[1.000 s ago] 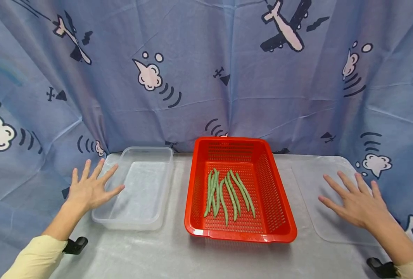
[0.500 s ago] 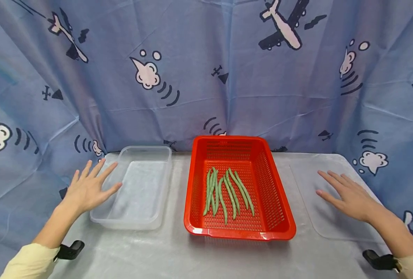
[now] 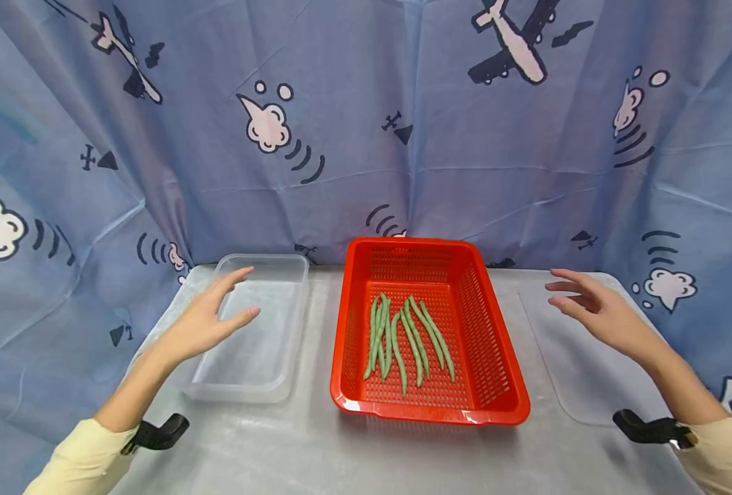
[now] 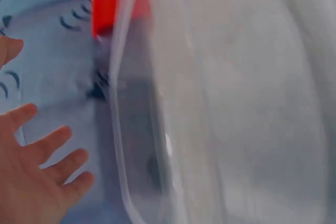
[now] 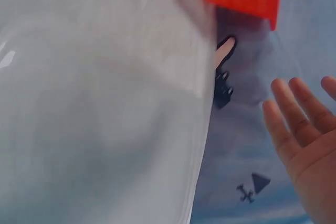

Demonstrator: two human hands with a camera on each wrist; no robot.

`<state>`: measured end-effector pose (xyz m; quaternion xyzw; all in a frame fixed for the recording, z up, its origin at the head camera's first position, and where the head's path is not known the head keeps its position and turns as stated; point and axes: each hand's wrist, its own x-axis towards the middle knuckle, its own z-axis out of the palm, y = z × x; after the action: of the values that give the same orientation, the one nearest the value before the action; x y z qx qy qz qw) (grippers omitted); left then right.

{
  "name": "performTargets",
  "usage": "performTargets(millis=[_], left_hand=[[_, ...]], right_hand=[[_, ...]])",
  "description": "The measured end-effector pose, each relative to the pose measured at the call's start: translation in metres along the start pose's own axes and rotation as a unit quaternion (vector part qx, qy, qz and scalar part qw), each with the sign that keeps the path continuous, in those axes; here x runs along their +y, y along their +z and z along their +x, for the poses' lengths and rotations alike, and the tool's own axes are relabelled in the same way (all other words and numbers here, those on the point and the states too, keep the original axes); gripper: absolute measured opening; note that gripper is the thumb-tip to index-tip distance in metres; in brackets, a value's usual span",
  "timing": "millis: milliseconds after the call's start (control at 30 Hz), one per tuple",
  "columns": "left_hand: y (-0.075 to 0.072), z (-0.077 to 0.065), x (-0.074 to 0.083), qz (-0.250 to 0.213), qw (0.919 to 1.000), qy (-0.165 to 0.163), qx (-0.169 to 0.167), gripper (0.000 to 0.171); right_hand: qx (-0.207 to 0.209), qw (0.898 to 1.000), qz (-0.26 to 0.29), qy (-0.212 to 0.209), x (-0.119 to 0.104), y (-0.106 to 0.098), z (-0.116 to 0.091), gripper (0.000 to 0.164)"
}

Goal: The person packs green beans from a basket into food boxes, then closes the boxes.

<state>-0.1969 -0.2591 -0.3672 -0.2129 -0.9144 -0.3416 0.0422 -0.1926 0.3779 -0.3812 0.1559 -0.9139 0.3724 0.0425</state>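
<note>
Red basket (image 3: 424,412), green beans (image 3: 412,342) inside, hogging back edge of table (image 3: 310,454); clear tub (image 3: 238,394) back-left, clear sheet (image 3: 579,375) back-right. Left hand (image 3: 205,323), right hand (image 3: 610,320) kinda half-spread, both empty.

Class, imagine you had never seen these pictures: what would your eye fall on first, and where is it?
First, probably the bright red basket in the middle of the table, with green beans inside. Next, the left hand near the clear container and the right hand near a flat translucent sheet. Behind hangs a blue curtain printed with planes and clouds.
</note>
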Motion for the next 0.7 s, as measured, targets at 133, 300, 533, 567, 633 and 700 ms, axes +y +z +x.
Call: performTargets(millis=[133,300,533,567,633,700], left_hand=[[0.017,0.015,0.017,-0.115,0.9928,0.004,-0.032,0.067],[0.044,0.031,0.039,-0.212,0.9746,0.016,-0.070,0.068],[0.085,0.044,0.062,-0.253,0.9619,-0.010,-0.103,0.074],[0.089,0.045,0.064,-0.258,0.9604,-0.011,-0.104,0.075],[0.097,0.046,0.068,-0.265,0.9588,-0.010,-0.101,0.075],[0.104,0.048,0.071,-0.274,0.9567,-0.007,-0.097,0.075]], right_hand=[[0.020,0.997,0.068,-0.017,-0.008,0.005,0.012,0.047],[0.013,0.995,0.093,-0.025,-0.019,0.011,0.027,0.049],[-0.008,0.994,0.107,-0.030,-0.035,0.020,0.042,0.056],[-0.010,0.993,0.112,-0.030,-0.038,0.022,0.044,0.056],[-0.016,0.992,0.126,-0.029,-0.043,0.025,0.048,0.056],[-0.023,0.989,0.144,-0.032,-0.048,0.028,0.052,0.057]])
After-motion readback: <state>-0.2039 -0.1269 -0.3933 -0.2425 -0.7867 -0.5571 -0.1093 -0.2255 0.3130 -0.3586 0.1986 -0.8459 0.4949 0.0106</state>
